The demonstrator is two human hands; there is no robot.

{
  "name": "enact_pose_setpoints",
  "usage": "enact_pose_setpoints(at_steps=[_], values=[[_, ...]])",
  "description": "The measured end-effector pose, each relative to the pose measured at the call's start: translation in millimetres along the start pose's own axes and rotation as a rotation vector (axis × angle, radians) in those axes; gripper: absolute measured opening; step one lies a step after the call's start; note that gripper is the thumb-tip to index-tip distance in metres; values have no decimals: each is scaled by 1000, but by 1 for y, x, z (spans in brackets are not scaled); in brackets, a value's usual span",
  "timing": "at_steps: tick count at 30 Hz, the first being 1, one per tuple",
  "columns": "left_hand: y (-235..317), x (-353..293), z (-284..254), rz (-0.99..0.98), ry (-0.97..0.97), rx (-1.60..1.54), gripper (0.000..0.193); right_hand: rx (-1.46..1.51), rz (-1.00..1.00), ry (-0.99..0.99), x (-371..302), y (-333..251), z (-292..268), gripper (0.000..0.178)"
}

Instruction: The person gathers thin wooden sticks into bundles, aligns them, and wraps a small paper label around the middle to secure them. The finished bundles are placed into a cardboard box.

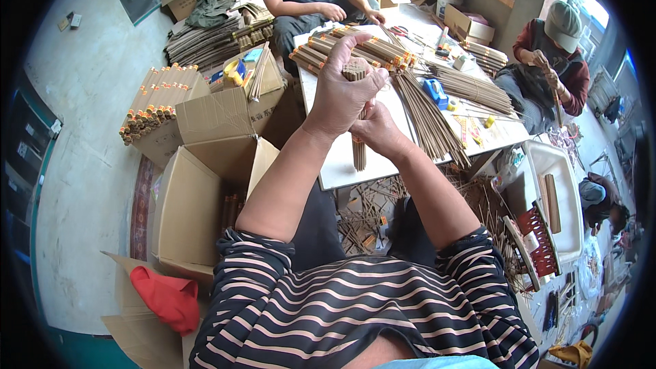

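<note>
Nearest, a red cloth (164, 301) hangs over a carton flap at lower left. Beside it, an open cardboard carton (188, 198) holds brown sticks (232, 208) deep inside. In the centre, above the near edge of a white bench (335, 160), both hands grasp an upright bundle of thin brown sticks (359, 156): the left hand's (345, 92) grip is wrapped round its upper part, the right hand's (379, 126) closed round it just below.

To the right, a white tub (568, 246) contains a stick bundle (550, 205); a red basket (536, 239) leans against it. On the bench lie printed yellow-and-red labels (476, 130), their lettering too small to read, and bundles with orange-red bands (369, 44). To the left, a second carton (270, 102) bears dark printed characters, near stacked banded bundles (160, 99). Beyond the bench sits a co-worker (301, 0).
</note>
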State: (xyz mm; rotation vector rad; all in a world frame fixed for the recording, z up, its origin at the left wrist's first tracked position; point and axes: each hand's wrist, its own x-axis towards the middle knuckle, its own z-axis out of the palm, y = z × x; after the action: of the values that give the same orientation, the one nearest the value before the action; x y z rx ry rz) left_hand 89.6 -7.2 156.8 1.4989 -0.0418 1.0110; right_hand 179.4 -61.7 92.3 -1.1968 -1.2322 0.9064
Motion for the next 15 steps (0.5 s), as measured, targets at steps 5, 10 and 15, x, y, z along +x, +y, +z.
enact_pose_setpoints(at_steps=[5, 10, 15], values=[[-6, 1, -6, -82, 8, 51, 57, -12, -21, 22, 4, 6, 2, 24], [19, -5, -4, -175, -77, -396, 65, 62, 129, -114, -30, -30, 12, 17], [13, -31, 16, -242, 160, -205, 64, -51, 151, 161, -50, -24, 28, 16]])
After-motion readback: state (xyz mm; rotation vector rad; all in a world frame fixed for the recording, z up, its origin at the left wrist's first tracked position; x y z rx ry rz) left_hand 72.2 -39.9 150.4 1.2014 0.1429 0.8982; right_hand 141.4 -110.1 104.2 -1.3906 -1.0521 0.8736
